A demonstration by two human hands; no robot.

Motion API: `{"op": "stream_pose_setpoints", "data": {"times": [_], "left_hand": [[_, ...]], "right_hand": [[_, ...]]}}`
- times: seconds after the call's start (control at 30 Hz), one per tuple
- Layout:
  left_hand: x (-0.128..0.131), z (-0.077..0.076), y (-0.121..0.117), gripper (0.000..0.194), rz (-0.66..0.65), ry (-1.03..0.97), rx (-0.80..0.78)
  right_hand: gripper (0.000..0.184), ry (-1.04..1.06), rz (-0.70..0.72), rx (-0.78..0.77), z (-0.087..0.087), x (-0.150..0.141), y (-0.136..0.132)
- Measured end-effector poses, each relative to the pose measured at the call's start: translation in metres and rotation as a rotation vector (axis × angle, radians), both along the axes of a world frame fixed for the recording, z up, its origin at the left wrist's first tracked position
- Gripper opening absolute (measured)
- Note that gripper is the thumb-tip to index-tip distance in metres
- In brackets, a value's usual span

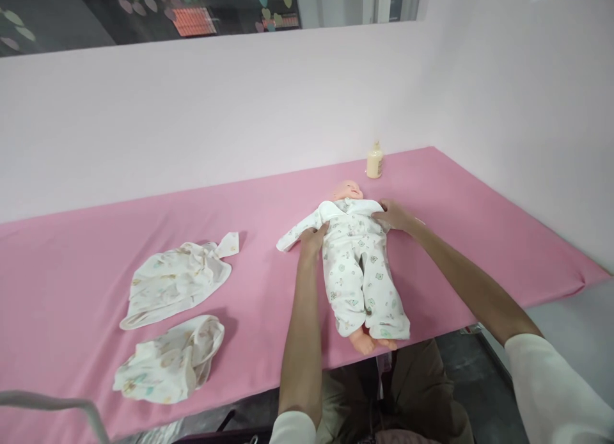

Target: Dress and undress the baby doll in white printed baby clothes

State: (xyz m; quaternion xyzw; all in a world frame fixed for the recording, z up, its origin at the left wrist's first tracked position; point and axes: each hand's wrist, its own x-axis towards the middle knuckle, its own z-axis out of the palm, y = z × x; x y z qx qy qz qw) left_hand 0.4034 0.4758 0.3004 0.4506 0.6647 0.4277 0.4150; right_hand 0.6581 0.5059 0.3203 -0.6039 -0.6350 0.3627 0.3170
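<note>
A baby doll (349, 190) lies on its back on the pink table (71, 258), head toward the wall and bare feet at the near edge. It wears a white printed sleepsuit (359, 277). My left hand (313, 239) presses on the suit at the doll's side, under its outstretched sleeve. My right hand (393, 215) rests on the suit at the doll's other shoulder, fingers on the fabric near the collar. Whether either hand pinches the cloth is not clear.
Two crumpled white baby garments lie to the left: one (177, 281) flatter, and one (170, 361) bunched near the front edge. A small cream bottle (375, 160) stands by the pale wall behind the doll's head. A white curved bar (57, 407) shows at lower left.
</note>
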Motion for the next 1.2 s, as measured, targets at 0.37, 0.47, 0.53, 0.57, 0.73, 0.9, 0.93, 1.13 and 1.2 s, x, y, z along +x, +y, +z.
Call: {"op": "stream_pose_setpoints", "data": {"times": [0.37,0.47,0.53,0.57,0.73,0.9,0.93,1.13,1.2], "left_hand": [[0.005,0.023,0.027,0.023,-0.174,0.471,0.085],[0.003,0.025,0.035,0.021,-0.093,0.585,0.261],[0.002,0.025,0.035,0.019,-0.066,0.576,0.365],[0.001,0.025,0.033,0.018,-0.074,0.554,0.404],[-0.009,0.014,0.002,0.013,-0.118,0.59,0.623],[-0.024,-0.007,-0.043,0.014,-0.247,0.87,0.884],[-0.026,-0.012,-0.05,0.014,-0.29,0.911,0.899],[-0.026,-0.029,-0.063,0.023,-0.241,0.92,0.706],[-0.024,-0.029,-0.058,0.032,-0.198,0.859,0.608]], "right_hand": [[0.024,-0.086,-0.132,0.345,0.017,-0.029,-0.002],[0.023,-0.113,-0.096,0.389,0.018,-0.032,-0.002],[0.021,-0.099,-0.125,0.431,0.019,-0.031,-0.003],[0.02,-0.095,-0.149,0.46,0.019,-0.03,-0.005],[0.019,-0.269,-0.168,0.796,-0.005,-0.015,-0.032],[0.021,-0.483,0.094,1.026,-0.049,0.004,-0.075],[0.021,-0.496,0.129,1.022,-0.055,0.006,-0.081],[0.009,-0.393,-0.108,0.706,-0.073,0.0,-0.088],[0.01,-0.381,-0.132,0.538,-0.074,-0.002,-0.083]]}}
